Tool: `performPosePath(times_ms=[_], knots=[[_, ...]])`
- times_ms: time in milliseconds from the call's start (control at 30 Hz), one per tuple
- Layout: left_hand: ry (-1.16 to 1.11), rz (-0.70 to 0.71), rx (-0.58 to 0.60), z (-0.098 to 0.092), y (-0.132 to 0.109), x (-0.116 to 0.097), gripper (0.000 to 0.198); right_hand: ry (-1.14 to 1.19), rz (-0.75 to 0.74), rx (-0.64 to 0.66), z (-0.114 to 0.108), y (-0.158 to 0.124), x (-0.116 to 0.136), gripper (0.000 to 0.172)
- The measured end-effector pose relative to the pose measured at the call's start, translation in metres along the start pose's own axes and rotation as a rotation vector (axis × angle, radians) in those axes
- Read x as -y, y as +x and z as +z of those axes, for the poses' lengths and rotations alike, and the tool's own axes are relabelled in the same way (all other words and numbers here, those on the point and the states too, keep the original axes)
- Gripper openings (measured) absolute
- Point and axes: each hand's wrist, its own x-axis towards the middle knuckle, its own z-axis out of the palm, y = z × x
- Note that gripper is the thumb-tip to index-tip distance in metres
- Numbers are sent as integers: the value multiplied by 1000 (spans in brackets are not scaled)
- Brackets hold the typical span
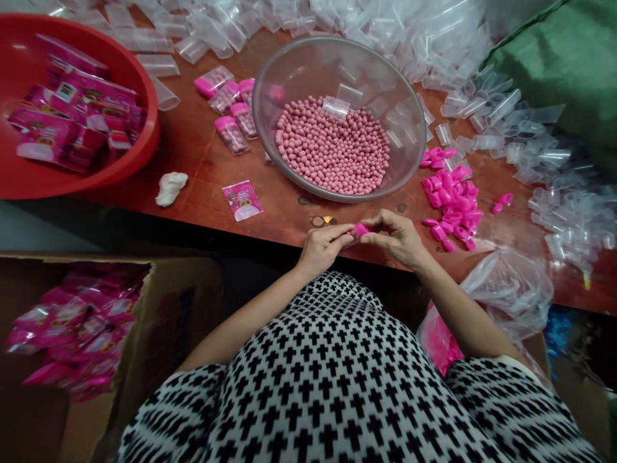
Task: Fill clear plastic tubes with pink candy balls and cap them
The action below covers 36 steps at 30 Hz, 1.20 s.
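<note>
My left hand and my right hand meet at the near edge of the wooden table. Both pinch one small piece with a pink cap between their fingertips. Whether a clear tube sits under the cap is hidden by my fingers. Just beyond them stands a clear bowl holding pink candy balls and a small clear tube. A heap of loose pink caps lies to the right of the bowl, close to my right hand.
A red basin with pink packets sits far left. Several filled capped tubes, a pink sticker and a white lump lie on the table. Empty clear tubes cover the back and right. A cardboard box of pink packets stands lower left.
</note>
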Motion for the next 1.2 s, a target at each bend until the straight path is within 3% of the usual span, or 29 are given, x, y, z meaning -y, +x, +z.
performPosePath(times_ms=[267, 500, 633, 800, 900, 1067, 1200], knots=[[83, 119, 31, 6, 2, -2, 23, -229, -159, 35, -4, -6, 1, 36], [145, 206, 44, 4, -1, 0, 22, -42, -8, 144, -5, -2, -4, 48], [129, 178, 54, 4, -2, -2, 23, -194, -116, 127, -6, -4, -1, 42], [90, 0, 18, 6, 0, -2, 24, -354, -222, 213, -7, 9, 8, 32], [-127, -144, -7, 4, 0, 0, 37, -195, -147, 170, -9, 12, 12, 32], [-369, -242, -69, -3, -2, 1, 55, 451, 206, 179, -8, -7, 9, 72], [-282, -174, -71, -6, -3, 0, 46, 659, 347, 83, -4, -17, -4, 56]])
